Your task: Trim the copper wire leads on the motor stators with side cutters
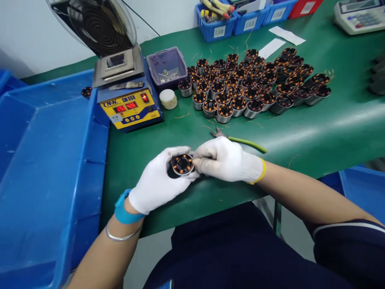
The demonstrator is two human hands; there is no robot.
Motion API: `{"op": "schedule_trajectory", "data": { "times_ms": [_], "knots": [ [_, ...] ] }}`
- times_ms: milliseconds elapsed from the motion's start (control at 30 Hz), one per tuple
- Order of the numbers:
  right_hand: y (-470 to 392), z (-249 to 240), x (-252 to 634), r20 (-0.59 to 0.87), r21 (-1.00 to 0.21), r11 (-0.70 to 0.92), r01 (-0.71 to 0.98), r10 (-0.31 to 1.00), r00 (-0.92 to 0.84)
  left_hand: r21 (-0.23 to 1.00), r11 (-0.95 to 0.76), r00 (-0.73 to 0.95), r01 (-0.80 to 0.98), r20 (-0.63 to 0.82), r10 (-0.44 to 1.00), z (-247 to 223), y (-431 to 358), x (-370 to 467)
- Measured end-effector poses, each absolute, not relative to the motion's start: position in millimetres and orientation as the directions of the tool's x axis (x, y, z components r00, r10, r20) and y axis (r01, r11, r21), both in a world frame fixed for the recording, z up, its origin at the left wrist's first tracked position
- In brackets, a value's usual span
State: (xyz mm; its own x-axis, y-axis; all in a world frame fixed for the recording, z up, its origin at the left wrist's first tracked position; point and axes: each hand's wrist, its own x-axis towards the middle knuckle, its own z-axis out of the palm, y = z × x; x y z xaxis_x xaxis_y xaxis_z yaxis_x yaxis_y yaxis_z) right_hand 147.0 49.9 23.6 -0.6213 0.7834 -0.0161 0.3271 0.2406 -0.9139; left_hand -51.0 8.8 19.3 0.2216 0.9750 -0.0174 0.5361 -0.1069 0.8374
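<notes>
At the near edge of the green tabletop [162, 132], left of centre: one wound motor stator [182, 163], metal-cased, copper coils showing at its open end, held just off to the left of the right hand.
Left hand [162, 180], white-gloved: grasping the stator, fingers and thumb curled around its casing.
Right hand [224, 158], white-gloved: thumb and forefinger pinched together at the stator's right rim; whether a wire end lies between them, cannot be told.
Step in hand, as judged: fine fingertip work at the stator's rim. The next move seems to call for a steady left-hand hold, coil end up, with a light right-hand touch that spares the windings.
Just beyond the right hand: diagonal cutters [248, 143], green-handled, lying flat.
Far centre to right: batch of stators [240, 86], upright or slightly tilted, closely set, loose copper wire ends rising from several.
Far left: digital solder pot [129, 108], yellow front panel, red readouts lit; to its right, a purple-grey bin [171, 83] with small parts, and a white round tub [168, 99].
Left side: large blue tray [36, 160]
</notes>
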Motion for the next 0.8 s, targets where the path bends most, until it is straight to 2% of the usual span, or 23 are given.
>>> {"op": "schedule_trajectory", "data": {
  "times_ms": [67, 100, 133, 167, 233, 300, 367, 433, 533, 633, 767, 800],
  "knots": [
    [52.5, 21.1, 144.7, -0.196, -0.94, 0.031, 0.339, 0.764, -0.614, 0.747, -0.246, 0.158, 0.618, 0.189, 0.969, 11.8, 8.0, -49.9],
    [53.7, 20.1, 144.3, -0.241, -0.931, -0.003, 0.364, 0.754, -0.611, 0.711, -0.278, 0.149, 0.646, 0.239, 0.959, 8.5, 8.2, -49.9],
    [54.5, 19.2, 144.3, -0.234, -0.91, 0.04, 0.412, 0.771, -0.592, 0.687, -0.283, 0.149, 0.67, 0.249, 0.957, 5.8, 9.1, -50.2],
    [54.9, 18.5, 144.9, -0.17, -0.864, 0.155, 0.48, 0.806, -0.567, 0.668, -0.267, 0.149, 0.695, 0.229, 0.962, 3.6, 10.5, -50.7],
    [54.8, 17.3, 145.8, 0.072, -0.642, 0.474, 0.602, 0.819, -0.569, 0.643, -0.201, 0.132, 0.739, 0.155, 0.979, 0.9, 14.7, -51.8],
    [54.2, 16.0, 144.1, 0.233, -0.322, 0.694, 0.644, 0.717, -0.656, 0.625, -0.158, 0.127, 0.764, 0.095, 0.987, -0.8, 19.2, -53.0],
    [53.8, 15.0, 139.2, 0.198, -0.094, 0.768, 0.634, 0.638, -0.744, 0.606, -0.151, 0.14, 0.781, 0.065, 0.988, -2.3, 22.7, -53.9],
    [54.6, 15.4, 134.0, 0.115, 0.011, 0.771, 0.637, 0.632, -0.767, 0.581, -0.164, 0.162, 0.797, 0.056, 0.985, -3.6, 24.7, -54.9],
    [57.8, 19.7, 137.8, 0.06, 0.055, 0.751, 0.658, 0.655, -0.753, 0.543, -0.176, 0.181, 0.821, 0.045, 0.982, -3.3, 26.1, -56.5],
    [56.4, 24.7, 161.2, 0.082, 0.071, 0.641, 0.764, 0.76, -0.645, 0.521, -0.153, 0.161, 0.84, 0.03, 0.986, -0.3, 26.2, -58.1],
    [34.9, 17.8, 194.1, 0.247, -0.127, 0.497, 0.858, 0.854, -0.458, 0.492, -0.096, 0.093, 0.865, 0.03, 0.995, 2.1, 24.1, -56.6],
    [27.0, 13.0, 197.6, 0.26, -0.143, 0.473, 0.869, 0.866, -0.428, 0.501, -0.105, 0.088, 0.859, 0.057, 0.994, 1.7, 23.5, -55.5]
  ]
}}
